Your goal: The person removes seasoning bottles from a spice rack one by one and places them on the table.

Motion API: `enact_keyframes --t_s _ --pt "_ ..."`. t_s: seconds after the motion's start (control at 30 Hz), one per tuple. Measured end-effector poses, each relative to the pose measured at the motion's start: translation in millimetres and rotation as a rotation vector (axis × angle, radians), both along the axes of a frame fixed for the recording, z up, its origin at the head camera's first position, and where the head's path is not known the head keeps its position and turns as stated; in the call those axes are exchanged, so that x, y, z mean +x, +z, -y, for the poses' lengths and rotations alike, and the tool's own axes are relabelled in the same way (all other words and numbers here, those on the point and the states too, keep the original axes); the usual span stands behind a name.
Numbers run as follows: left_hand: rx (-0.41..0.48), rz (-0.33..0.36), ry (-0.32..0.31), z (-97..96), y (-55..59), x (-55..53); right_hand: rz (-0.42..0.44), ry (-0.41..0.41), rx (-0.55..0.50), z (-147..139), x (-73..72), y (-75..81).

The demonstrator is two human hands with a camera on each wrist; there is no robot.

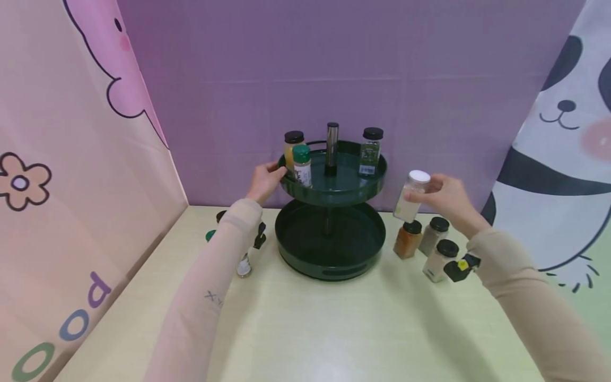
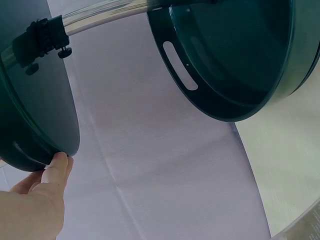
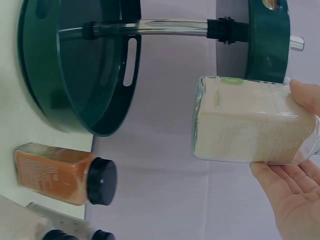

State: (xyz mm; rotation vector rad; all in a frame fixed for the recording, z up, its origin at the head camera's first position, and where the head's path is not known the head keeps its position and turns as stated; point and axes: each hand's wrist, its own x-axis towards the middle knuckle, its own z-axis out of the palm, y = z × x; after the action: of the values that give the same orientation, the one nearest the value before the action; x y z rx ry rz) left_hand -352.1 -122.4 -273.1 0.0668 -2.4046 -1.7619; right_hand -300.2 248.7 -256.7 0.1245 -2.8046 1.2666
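Note:
A dark green two-tier spice rack [image 1: 331, 197] with a metal centre post stands on the table. My left hand [image 1: 264, 183] grips the left rim of its upper tier; in the left wrist view the fingers [image 2: 56, 170] are at the tray's edge. On that tier are a black-lidded yellow jar [image 1: 289, 154], a green-capped bottle [image 1: 302, 168] and a black-lidded jar of green herbs [image 1: 370, 153]. My right hand [image 1: 448, 199] holds a white-lidded glass jar of pale powder [image 1: 408, 201], slightly tilted, right of the rack. The right wrist view shows the jar's base [image 3: 197, 120] pointing toward the rack.
Right of the rack stand an orange spice jar [image 1: 407, 241], a greyish jar [image 1: 433, 237] and a pale jar [image 1: 436, 265], all black-lidded. Several containers, including a small bottle [image 1: 244, 266], stand at the left, partly behind my left arm. A purple cloth backdrop [image 1: 238, 106] hangs behind.

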Motion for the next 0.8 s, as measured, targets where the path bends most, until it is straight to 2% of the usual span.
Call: enact_keyframes --t_s 0.53,0.8 --pt "0.009 0.017 0.004 -0.8 1.9 -1.5 0.018 -0.01 0.065 -13.5 4.7 -33.5" --pt "0.016 0.031 0.01 -0.8 1.2 -1.2 0.015 0.012 0.047 -17.2 5.4 -55.4"
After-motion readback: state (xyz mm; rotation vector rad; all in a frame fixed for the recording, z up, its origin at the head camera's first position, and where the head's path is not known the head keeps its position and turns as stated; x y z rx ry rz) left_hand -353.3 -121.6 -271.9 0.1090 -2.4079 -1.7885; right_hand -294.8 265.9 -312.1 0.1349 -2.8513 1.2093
